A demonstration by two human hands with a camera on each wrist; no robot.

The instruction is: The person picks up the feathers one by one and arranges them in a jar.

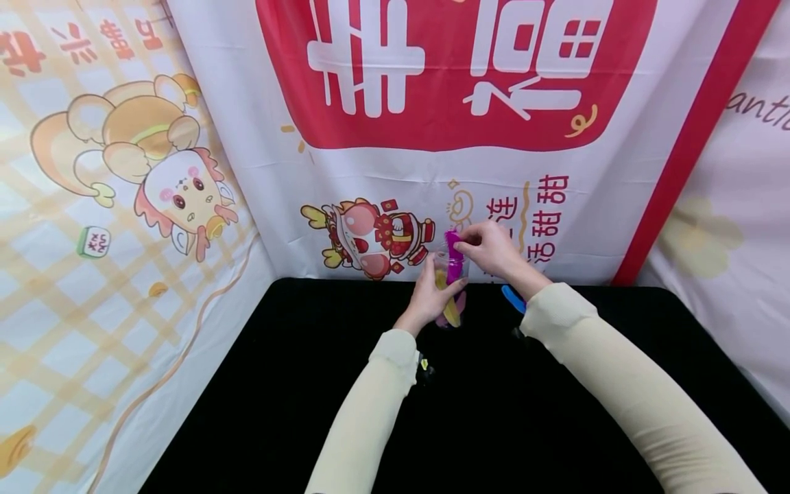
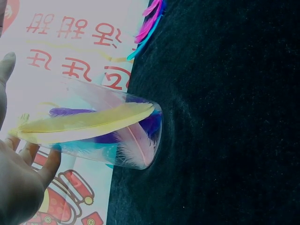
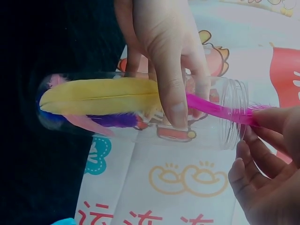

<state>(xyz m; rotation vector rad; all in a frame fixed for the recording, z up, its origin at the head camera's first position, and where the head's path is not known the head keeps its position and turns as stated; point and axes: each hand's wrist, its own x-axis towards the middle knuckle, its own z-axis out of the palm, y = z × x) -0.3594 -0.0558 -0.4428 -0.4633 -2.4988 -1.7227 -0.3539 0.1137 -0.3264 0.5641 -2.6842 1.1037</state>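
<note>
My left hand (image 1: 428, 295) grips a clear screw-neck jar (image 3: 211, 133) around its body, thumb along the near side. Inside the jar lie a yellow feather (image 3: 103, 93), a purple feather (image 3: 115, 120) and a pale pink feather (image 2: 136, 143), with some blue showing near the base. At the open mouth, my right hand (image 1: 490, 248) pinches the end of a magenta feather (image 3: 211, 107) between thumb and fingers. Most of that feather extends through the neck into the jar. Part of it passes behind my left thumb in the right wrist view.
A black-covered table (image 1: 469, 412) lies beneath my forearms. Near its far edge, by my right wrist, is a loose blue feather (image 1: 512, 298), with a bright pink feather (image 2: 149, 27) beside it in the left wrist view. A printed cloth (image 1: 370, 171) hangs right behind the table.
</note>
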